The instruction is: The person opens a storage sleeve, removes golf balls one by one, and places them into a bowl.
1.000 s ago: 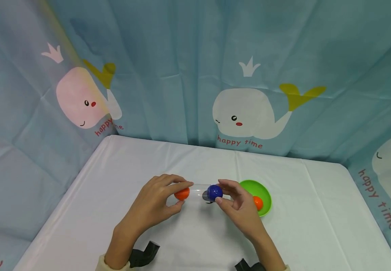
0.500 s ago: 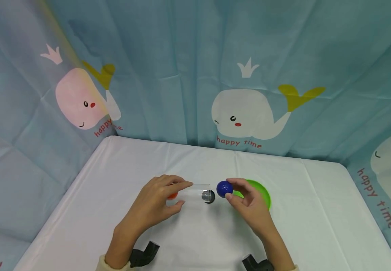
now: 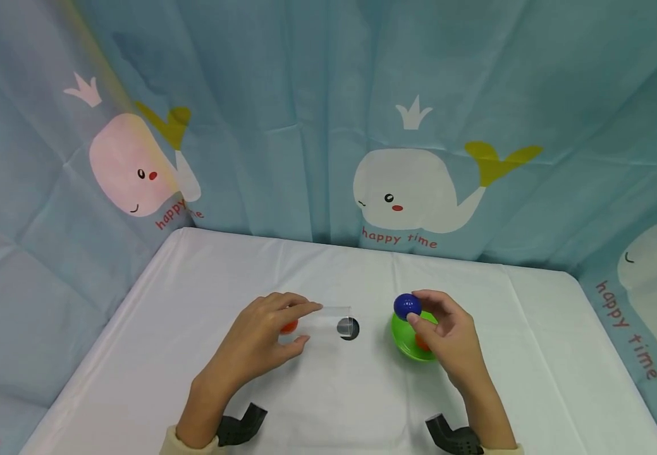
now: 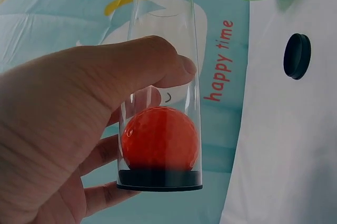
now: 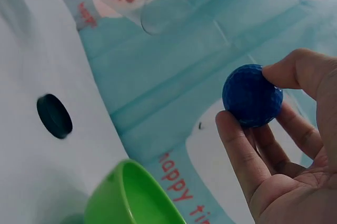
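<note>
My left hand (image 3: pixel 262 335) grips a clear tube (image 4: pixel 163 21) held sideways above the table in the head view, mouth pointing right. Inside it, an orange golf ball (image 4: pixel 160 140) sits against the black base cap (image 4: pixel 159 179). Between thumb and fingertips, my right hand (image 3: pixel 454 335) pinches a blue golf ball (image 5: pixel 251 96), held over the far side of a green bowl (image 3: pixel 405 347). Another orange ball (image 3: pixel 422 343) lies in that bowl, partly hidden by the right hand. A round black lid (image 3: pixel 353 330) rests on the table, partly seen through the tube's open end.
A white cloth covers the table (image 3: pixel 533 354). Blue curtains (image 3: pixel 328 126) printed with whales hang behind it and along the sides. A black wrist mount (image 3: pixel 241 426) is on the left wrist, and a similar mount (image 3: pixel 453 435) is on the right.
My right hand has carried the blue ball rightward from the tube's mouth to the bowl. The orange ball in the tube has slid left to the base cap. My left hand stays nearly still.
</note>
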Demonstrator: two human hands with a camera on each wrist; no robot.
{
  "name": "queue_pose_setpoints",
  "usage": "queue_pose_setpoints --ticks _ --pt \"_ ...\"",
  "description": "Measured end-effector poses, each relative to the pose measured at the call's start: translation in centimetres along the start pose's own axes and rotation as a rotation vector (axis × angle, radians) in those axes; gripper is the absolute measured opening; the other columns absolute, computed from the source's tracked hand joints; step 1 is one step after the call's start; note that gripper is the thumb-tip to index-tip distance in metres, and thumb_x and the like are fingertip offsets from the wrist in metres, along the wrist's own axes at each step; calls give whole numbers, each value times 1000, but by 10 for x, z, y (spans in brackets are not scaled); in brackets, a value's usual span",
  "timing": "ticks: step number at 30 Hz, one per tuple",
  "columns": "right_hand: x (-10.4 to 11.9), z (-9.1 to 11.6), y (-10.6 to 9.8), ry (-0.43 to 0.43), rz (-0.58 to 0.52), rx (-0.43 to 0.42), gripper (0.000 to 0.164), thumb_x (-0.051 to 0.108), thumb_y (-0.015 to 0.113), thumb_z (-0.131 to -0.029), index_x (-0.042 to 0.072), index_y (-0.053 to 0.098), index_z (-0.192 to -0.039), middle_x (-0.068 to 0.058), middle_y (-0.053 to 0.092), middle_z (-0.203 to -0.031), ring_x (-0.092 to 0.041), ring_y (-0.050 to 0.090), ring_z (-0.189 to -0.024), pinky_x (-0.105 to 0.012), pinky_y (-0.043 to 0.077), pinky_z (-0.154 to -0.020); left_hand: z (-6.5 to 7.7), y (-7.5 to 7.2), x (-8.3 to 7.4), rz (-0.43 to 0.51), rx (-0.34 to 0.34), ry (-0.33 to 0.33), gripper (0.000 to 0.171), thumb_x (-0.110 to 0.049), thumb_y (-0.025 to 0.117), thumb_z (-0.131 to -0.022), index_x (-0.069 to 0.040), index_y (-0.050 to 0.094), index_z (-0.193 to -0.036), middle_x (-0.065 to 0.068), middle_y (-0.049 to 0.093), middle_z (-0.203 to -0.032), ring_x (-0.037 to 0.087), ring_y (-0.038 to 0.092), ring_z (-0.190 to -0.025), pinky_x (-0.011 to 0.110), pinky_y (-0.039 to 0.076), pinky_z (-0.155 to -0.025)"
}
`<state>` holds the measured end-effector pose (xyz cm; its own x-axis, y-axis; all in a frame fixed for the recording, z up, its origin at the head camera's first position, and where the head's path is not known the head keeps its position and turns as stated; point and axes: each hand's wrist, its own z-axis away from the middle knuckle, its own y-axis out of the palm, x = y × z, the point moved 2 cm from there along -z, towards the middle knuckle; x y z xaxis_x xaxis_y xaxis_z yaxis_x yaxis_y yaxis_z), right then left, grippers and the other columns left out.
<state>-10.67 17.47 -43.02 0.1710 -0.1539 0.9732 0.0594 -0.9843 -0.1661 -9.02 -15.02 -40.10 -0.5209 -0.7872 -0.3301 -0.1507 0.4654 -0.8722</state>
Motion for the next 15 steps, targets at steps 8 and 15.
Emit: queue_pose_setpoints --ticks 8,15 --pt "-1 -1 -14 9 52 12 36 5 72 -99 0 62 -132 3 68 -124 -6 68 -114 -16 60 -92 -1 0 -1 4 18 -15 52 -25 91 -82 -31 74 -131 -9 74 -121 12 70 -108 39 60 -91" --pt "0 0 -22 23 97 33 37 6 75 -97 0 62 -131 0 67 -122 -9 72 -104 -17 61 -88 0 0 -1 2 30 -22 52 -26 91 -82 -31 74 -131 -9 74 -121 12 70 -108 39 61 -91"
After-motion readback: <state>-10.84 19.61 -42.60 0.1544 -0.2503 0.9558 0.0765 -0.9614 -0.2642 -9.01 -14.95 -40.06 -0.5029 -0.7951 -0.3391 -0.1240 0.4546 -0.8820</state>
